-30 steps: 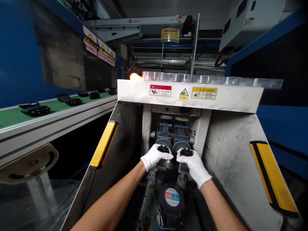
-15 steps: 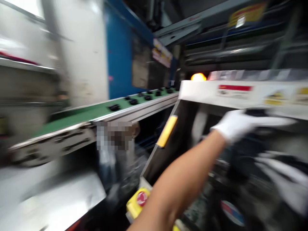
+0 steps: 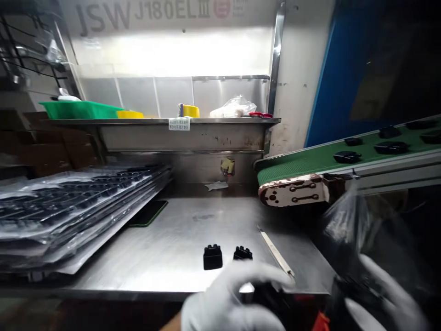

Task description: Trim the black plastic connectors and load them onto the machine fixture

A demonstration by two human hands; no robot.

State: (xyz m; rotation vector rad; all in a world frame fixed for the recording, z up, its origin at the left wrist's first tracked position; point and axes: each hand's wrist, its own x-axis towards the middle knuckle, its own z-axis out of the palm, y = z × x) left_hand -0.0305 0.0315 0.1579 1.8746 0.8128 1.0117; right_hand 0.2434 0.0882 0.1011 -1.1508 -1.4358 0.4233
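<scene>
Steel table (image 3: 165, 248) bears two black parts (image 3: 212, 257) (side by side), stacked trays (image 3: 69, 207), a thin strip (image 3: 275, 253).

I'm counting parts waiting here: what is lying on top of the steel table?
On the steel table lie two small black parts, a thin strip and stacked trays in plastic. The gloved left hand covers the near edge.

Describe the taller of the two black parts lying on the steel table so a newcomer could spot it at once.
Start at the steel table below the shelf. Near its front edge, just beyond the gloved left hand, two small black parts lie side by side. The taller black part is the left one, blockier than its flatter neighbour.
</scene>
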